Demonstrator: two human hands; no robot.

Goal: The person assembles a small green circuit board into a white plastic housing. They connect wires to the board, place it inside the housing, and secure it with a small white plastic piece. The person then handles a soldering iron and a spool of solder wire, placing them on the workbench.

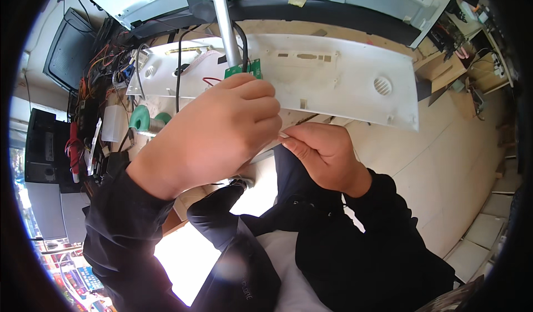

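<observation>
My left hand is closed, its back turned up and its fingertips hidden beneath it. Just beyond its knuckles a green circuit board shows in part. My right hand pinches a small pale piece between thumb and forefinger, close to the left hand; too little of it shows to name it. What the left fingers hold, if anything, is out of sight. Behind both hands lies a long white plastic panel with slots and round vents. A thin red wire runs beside the board.
A white appliance-like casing with a metal arm hangs over the far side. Green spools, tangled cables and a dark monitor crowd the left. Below the bench are my legs and a pale floor.
</observation>
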